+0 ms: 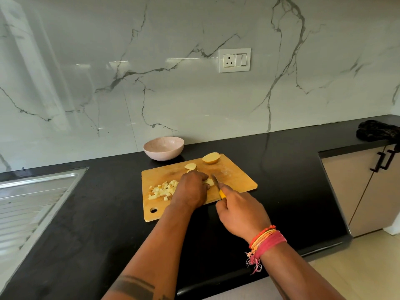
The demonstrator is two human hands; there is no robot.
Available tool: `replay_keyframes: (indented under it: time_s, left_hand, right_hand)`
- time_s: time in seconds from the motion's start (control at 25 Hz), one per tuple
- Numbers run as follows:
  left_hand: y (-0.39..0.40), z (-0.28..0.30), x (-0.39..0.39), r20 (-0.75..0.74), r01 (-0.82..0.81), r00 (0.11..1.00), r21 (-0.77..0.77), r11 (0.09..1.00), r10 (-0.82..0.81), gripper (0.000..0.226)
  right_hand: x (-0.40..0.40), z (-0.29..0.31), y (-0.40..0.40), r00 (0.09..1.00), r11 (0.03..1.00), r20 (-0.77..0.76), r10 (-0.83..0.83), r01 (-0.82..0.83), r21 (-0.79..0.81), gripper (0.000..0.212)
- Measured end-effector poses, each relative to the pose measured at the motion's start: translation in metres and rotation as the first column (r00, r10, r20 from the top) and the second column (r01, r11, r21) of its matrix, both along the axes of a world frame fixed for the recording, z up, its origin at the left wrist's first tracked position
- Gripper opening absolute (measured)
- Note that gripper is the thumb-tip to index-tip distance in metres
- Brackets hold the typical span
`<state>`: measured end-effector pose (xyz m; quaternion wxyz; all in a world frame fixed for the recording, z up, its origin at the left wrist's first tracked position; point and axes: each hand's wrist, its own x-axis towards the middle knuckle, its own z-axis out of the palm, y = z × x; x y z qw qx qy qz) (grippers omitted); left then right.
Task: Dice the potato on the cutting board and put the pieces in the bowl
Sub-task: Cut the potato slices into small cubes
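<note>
Stage: dicing under way; judged roughly half done, nothing yet moved to the bowl.
Cutting board (233, 176): wooden, on the black worktop (97, 213), long axis running left to right, hanging hole at its near-left corner.
Left hand (191, 189): fingers curled down over a pale potato slice (209, 181) at mid-board, pressing it flat; grip clamped on the slice.
Right hand (240, 213): grip closed round the yellow handle of a knife (217, 182).
Knife direction: blade points far and slightly left, tip at the right edge of the held slice, just beside the left fingertips.
Potato half (211, 158): uncut, at the far edge of the board, long axis left to right; cut face seems to be up, not certain.
Loose slices (190, 166): between the half and the left hand.
Diced pieces (162, 190): heap on the near-left part of the board, left of the left hand.
Bowl (163, 147): pink, on the worktop just beyond the far-left edge of the board; appears empty.
Risk 1: blade runs close to the left fingertips; a slip on the wet slice could nick them.
Risk 2: the heap lies near the left edge; a sweep of the wrist could push cubes onto the worktop.
Risk 3: the half sits at the far rim and could roll off if the board is jolted.
Surroundings: sink drainer (32, 202) at left, dark cloth (377, 131) at far right.
</note>
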<state>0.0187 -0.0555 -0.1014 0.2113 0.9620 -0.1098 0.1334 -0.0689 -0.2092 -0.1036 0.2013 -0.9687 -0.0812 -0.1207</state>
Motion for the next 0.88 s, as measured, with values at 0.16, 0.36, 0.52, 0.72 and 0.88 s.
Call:
replay_keyframes:
  time_s: [0.16,0.36,0.52,0.72,0.88]
  left_hand:
    - [-0.002,0.002,0.001,0.006,0.004,1.0,0.065,0.998,-0.005,0.026]
    - [-0.008,0.003,0.001,0.021,-0.041,0.999,0.092,0.995,0.04,0.022]
    - [-0.011,0.002,0.0,0.012,-0.089,0.996,0.055,0.995,0.088,0.024]
    - [-0.01,0.0,-0.004,0.009,-0.086,0.996,0.043,0.995,0.086,0.023]
    - [-0.006,0.0,-0.006,0.009,-0.06,0.998,0.045,0.997,0.059,0.024]
  right_hand:
    - [0.005,0.004,0.009,0.999,0.998,-0.001,0.045,-0.045,-0.054,0.051]
    - [0.018,0.005,0.012,0.996,0.993,-0.028,0.079,-0.081,-0.083,0.043]
    - [-0.01,-0.007,0.003,0.999,0.991,0.017,0.047,-0.044,-0.123,0.055]
    - [-0.025,-0.007,-0.001,0.999,0.994,0.047,0.017,-0.011,-0.108,0.059]
    - [-0.007,0.003,0.008,0.999,0.996,0.03,0.041,-0.038,-0.077,0.058]
